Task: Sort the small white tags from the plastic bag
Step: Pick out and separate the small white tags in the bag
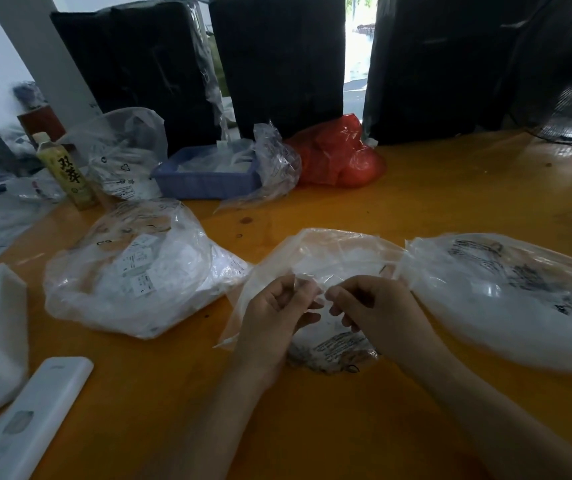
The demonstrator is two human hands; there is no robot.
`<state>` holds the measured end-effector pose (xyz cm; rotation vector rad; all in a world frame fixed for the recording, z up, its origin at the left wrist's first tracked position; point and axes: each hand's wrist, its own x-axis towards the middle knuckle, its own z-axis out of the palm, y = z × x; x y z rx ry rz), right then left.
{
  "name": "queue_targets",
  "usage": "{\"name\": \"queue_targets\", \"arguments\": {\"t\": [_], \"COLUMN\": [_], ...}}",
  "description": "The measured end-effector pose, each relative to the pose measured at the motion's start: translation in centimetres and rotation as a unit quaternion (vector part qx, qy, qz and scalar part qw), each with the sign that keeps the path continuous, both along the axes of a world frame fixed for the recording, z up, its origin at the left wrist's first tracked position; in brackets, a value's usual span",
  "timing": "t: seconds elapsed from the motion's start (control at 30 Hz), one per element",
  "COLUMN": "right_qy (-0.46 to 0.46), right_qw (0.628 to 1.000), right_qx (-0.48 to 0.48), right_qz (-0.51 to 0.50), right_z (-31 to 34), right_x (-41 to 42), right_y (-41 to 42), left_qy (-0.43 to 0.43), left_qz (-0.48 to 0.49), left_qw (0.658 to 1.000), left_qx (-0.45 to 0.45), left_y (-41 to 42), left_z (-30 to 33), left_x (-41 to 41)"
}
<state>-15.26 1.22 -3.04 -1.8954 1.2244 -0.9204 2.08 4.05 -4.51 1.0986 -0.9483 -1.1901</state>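
the clear plastic bag (315, 258) lay crumpled on the orange table (450, 202) in front of the person, its film printed with dark text, and whether small white tags sat inside could not be told. the left hand (274, 306) and right hand (367, 303) both had curled fingers pinching the bag's film, nearly touching each other. a fuller tag bag (132, 271) lay to the left, another printed bag (506, 299) to the right, a blue tray (205, 178) and red bag (340, 154) farther back.
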Motion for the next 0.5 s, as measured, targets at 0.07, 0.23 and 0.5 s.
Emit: {"name": "queue_targets", "arguments": {"t": [0.07, 0.23, 0.5], "right_qy": [0.026, 0.059, 0.131], "right_qw": [0.999, 0.983, 0.979], "right_qx": [-0.043, -0.168, -0.15], "right_qz": [-0.014, -0.041, -0.041], "right_z": [0.0, 0.4, -0.1], "right_x": [0.0, -0.1, -0.3], "right_y": [0.0, 0.0, -1.1], "left_qy": [-0.011, -0.035, -0.045], "left_qz": [-0.003, -0.023, 0.037], "left_qw": [1.0, 0.999, 0.998], "left_qx": [0.0, 0.014, 0.023], "left_y": [0.1, 0.2, 0.1], "left_z": [0.1, 0.2, 0.1], "left_x": [0.2, 1.0, 1.1]}}
